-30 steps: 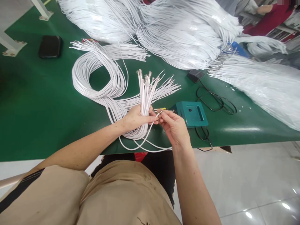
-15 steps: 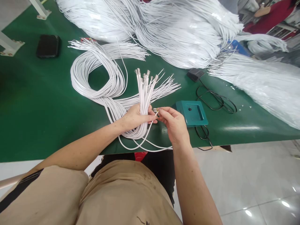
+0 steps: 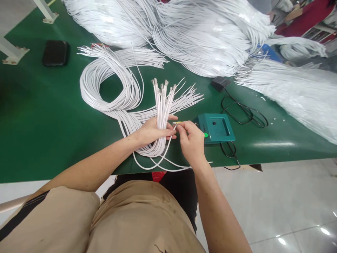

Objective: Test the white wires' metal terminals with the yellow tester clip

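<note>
My left hand (image 3: 155, 133) is closed around a bundle of white cables (image 3: 161, 114), whose metal-tipped ends point up and away from me. Just to its right, my right hand (image 3: 191, 138) pinches the end of a single white cable (image 3: 170, 142) between thumb and fingers. That tip is beside a small yellowish metal piece (image 3: 180, 122) in front of the teal device (image 3: 219, 128); whether they touch is too small to tell. A green light (image 3: 206, 135) shows on the device, close to my right fingers.
A coiled bundle of white cables (image 3: 110, 102) lies left of my hands. Large heaps of white cables (image 3: 200, 38) cover the back. A black box (image 3: 55, 52) sits at left; a black adapter (image 3: 220, 83) and cord lie behind the device. A person in red (image 3: 308, 17) is at the far right.
My right hand has shifted slightly left and turned, staying on the cable end. The device's green light and the yellowish piece now show more plainly. My left hand keeps its hold on the bundle.
</note>
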The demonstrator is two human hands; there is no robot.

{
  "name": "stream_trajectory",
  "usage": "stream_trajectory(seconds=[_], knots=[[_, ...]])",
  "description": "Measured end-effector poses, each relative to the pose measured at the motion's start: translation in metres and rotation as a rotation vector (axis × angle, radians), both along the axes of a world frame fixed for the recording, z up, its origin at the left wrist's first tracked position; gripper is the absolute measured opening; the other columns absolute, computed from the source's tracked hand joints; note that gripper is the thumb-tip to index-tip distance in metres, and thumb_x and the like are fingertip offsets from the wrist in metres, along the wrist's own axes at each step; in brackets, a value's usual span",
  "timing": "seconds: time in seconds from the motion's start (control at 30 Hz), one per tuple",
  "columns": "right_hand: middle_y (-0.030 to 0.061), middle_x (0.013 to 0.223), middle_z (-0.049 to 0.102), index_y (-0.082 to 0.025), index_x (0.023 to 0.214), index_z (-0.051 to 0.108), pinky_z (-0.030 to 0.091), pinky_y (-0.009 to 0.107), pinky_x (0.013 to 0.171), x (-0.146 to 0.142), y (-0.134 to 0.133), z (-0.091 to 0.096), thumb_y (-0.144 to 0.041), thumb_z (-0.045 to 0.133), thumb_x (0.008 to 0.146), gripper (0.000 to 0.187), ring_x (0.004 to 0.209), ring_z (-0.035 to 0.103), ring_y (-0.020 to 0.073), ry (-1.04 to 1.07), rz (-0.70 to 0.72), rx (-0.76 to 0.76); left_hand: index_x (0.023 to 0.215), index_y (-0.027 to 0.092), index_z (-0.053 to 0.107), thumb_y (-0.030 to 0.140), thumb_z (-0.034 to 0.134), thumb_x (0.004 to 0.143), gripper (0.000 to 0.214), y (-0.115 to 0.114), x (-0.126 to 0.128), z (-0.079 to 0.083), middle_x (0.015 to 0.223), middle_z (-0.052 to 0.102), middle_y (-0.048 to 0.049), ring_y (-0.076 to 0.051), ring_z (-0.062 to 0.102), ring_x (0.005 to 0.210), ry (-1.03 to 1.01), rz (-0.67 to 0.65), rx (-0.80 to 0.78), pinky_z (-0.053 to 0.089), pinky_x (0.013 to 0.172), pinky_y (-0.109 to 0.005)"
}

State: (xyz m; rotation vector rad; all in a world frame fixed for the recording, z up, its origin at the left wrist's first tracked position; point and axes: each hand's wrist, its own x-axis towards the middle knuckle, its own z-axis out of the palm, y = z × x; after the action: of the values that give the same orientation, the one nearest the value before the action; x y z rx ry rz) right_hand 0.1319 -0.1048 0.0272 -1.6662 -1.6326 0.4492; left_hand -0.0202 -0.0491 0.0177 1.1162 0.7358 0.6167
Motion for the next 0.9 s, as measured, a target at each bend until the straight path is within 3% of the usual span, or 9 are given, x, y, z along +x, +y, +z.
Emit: stream_trajectory(seconds=[0.1,0.2,0.3,0.43,0.53,0.7,0.9], knots=[[0.0102,0.082,0.062,-0.018,0.079,0.061,0.038,0.037,0.077,0.006,0.001,-0.006,-0.02,0.035,0.095,0.031,0.082,0.052,0.0229,-0.484,0.1,0.091,0.12,0.015,0.057,0.014,0.069,0.074,0.047,0.003,0.0,-0.003,0.072,0.065,0.0009,-0.013,0.069,0.073,-0.02,-0.012,-0.089,0.053,0.078,-0.029],[0.0114,0.091,0.064,-0.018,0.089,0.063,0.036,0.038,0.079,0.017,0.006,-0.002,-0.022,0.036,0.095,0.027,0.087,0.051,0.0253,-0.678,0.146,0.092,0.113,0.013,0.06,0.011,0.07,0.071,0.044,0.006,0.001,-0.007,0.076,0.064,0.0009,-0.013,0.068,0.074,-0.043,0.013,-0.105,0.052,0.081,-0.03],[0.0122,0.106,0.066,-0.017,0.104,0.062,0.034,0.04,0.087,0.031,0.015,0.006,-0.02,0.044,0.092,0.022,0.097,0.052,0.0272,-0.716,0.13,0.061,0.111,0.014,0.06,0.011,0.072,0.069,0.044,0.009,0.002,-0.01,0.075,0.063,0.0023,-0.013,0.069,0.072,-0.05,0.052,-0.111,0.052,0.086,-0.034],[0.0068,0.084,0.07,-0.018,0.086,0.064,0.033,0.04,0.091,0.047,0.026,0.011,-0.016,0.05,0.087,0.014,0.082,0.056,0.0235,-0.742,0.246,-0.069,0.11,0.015,0.058,0.011,0.073,0.067,0.045,0.011,0.004,-0.014,0.068,0.063,0.0036,-0.015,0.07,0.072,-0.04,0.056,-0.148,0.051,0.089,-0.038],[0.0069,0.084,0.07,-0.018,0.087,0.064,0.036,0.038,0.085,0.053,0.029,0.011,-0.014,0.056,0.081,0.011,0.085,0.056,0.0242,-0.713,0.287,-0.071,0.108,0.016,0.057,0.011,0.074,0.066,0.046,0.012,0.006,-0.017,0.068,0.066,0.0025,-0.018,0.072,0.074,-0.01,0.077,-0.14,0.052,0.087,-0.039],[0.0093,0.074,0.066,-0.018,0.077,0.066,0.036,0.038,0.077,0.052,0.029,0.009,-0.008,0.049,0.08,0.02,0.085,0.052,0.026,-0.714,0.237,-0.048,0.104,0.016,0.056,0.01,0.075,0.064,0.045,0.013,0.012,-0.021,0.065,0.068,0.0011,-0.02,0.073,0.072,0.037,0.103,-0.119,0.054,0.084,-0.04],[0.0091,0.071,0.062,-0.018,0.078,0.068,0.039,0.04,0.082,0.05,0.03,0.009,-0.008,0.047,0.08,0.023,0.082,0.052,0.0248,-0.717,0.199,-0.06,0.104,0.017,0.055,0.014,0.074,0.067,0.042,0.015,0.015,-0.029,0.064,0.069,-0.0009,-0.024,0.073,0.076,0.124,0.085,-0.032,0.055,0.086,-0.044]])
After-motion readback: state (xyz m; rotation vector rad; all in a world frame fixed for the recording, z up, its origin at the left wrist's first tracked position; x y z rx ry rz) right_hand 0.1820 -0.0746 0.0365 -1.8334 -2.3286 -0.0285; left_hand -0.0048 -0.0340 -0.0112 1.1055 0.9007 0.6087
